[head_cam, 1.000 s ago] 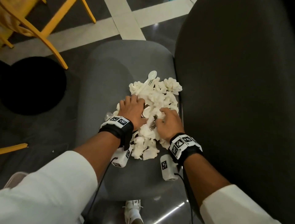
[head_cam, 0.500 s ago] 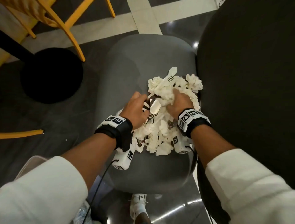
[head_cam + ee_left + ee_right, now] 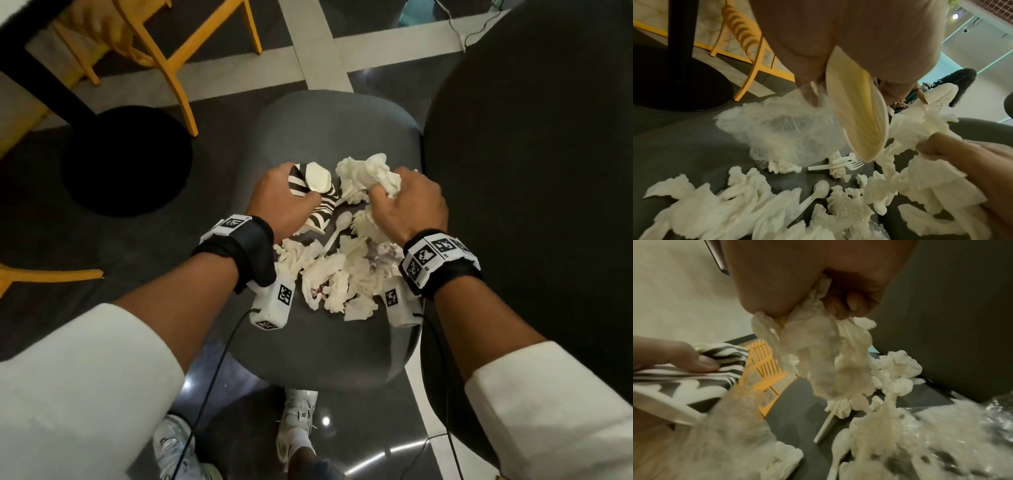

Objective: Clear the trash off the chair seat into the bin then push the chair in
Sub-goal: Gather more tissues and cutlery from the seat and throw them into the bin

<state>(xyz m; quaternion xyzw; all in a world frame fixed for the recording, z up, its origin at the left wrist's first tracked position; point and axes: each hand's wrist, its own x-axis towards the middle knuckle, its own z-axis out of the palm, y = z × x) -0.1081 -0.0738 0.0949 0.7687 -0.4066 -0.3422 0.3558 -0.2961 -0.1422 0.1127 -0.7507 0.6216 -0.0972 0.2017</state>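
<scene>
Trash is being gathered off the chair seat [image 3: 329,137]: a flattened striped cup [image 3: 317,202] is pinched in the left hand [image 3: 277,198], a napkin wad [image 3: 368,176] clenched in the right hand [image 3: 409,202], presumably for 1 carry; no bin is seen.

The grey padded chair seat [image 3: 329,137] carries a loose heap of torn white napkins [image 3: 339,277], spread over its near half toward the dark backrest side. A white plastic spoon [image 3: 337,231] lies among them, and a white plastic fork [image 3: 840,164] rests farther back beside more crumpled tissue. Some clear plastic wrap [image 3: 383,255] lies against the napkins. The chair stands on a dark tiled floor [image 3: 51,257].
</scene>
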